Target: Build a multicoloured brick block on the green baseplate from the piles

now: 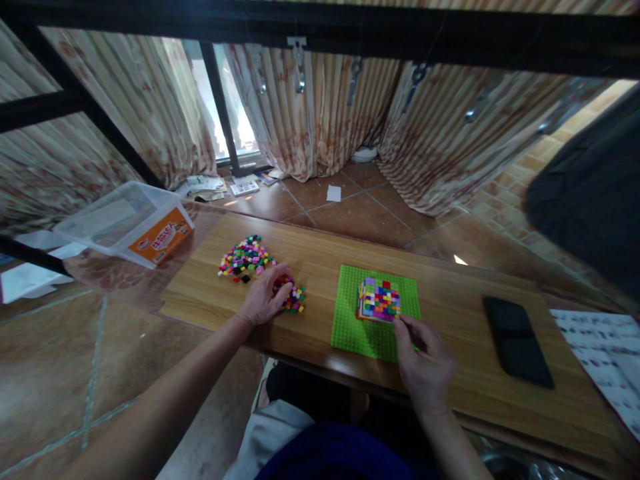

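A low wooden table (320, 253) carries a green baseplate (357, 327) with a multicoloured block of small bricks (379, 300) built on it. My left hand (264, 297) lies over a small heap of loose coloured bricks (295, 299), fingers curled down onto them. A larger heap of loose bricks (245, 255) lies further left. My right hand (425, 363) rests on the baseplate's near right corner, fingers curled, fingertips close to the block's near right edge. I cannot see anything in it.
A black phone (517, 341) lies flat on the table's right part. A clear plastic box with an orange label (131, 223) stands on the tiled floor to the left. Printed paper (607, 357) lies at far right. Curtains hang behind.
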The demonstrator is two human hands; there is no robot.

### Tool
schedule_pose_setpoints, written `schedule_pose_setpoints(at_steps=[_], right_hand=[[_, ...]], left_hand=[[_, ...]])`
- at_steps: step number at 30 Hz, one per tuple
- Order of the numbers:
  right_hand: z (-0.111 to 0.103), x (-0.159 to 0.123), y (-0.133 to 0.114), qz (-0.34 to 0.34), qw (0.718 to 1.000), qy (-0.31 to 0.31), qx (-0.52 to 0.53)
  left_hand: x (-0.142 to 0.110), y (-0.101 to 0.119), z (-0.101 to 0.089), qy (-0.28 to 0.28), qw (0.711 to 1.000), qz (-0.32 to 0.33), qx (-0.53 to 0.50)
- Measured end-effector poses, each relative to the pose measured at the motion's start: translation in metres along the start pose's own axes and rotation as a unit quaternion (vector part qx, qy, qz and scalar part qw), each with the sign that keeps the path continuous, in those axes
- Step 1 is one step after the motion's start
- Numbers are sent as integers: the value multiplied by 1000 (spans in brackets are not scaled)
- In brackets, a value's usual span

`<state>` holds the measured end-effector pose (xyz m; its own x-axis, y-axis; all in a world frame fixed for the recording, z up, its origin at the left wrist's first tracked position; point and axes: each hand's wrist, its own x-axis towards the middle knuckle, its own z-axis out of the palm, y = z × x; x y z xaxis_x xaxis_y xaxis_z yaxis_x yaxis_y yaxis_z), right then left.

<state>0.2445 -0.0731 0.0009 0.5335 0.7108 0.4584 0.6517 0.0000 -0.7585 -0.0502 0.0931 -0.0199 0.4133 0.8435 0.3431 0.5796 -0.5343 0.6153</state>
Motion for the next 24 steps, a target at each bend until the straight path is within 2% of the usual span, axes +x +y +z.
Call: schedule_pose_setpoints(at_steps=[3,5,8,10,12,15,24], right_hand=[[7,2,1,129,990,16,61],[12,3,1,208,968,30,134],[16,4,-1,289,924,47,244],[16,5,-3,319,902,56,286],[16,6,-5,331,891,68,305],[15,8,-7,328,890,77,307],[13,6,-5,282,924,77,245]], left_hand=[[-1,-1,1,1,1000,2,5],[-1,-1,1,1,1000,2,7],[-1,0,0,2,1000,0,9],[-1,1,0,1,1000,0,10],[-1,1,0,-3,1000,-2,13],[0,2,0,-6,1000,-4,15],[-1,4,-2,-16,1000,-8,12]])
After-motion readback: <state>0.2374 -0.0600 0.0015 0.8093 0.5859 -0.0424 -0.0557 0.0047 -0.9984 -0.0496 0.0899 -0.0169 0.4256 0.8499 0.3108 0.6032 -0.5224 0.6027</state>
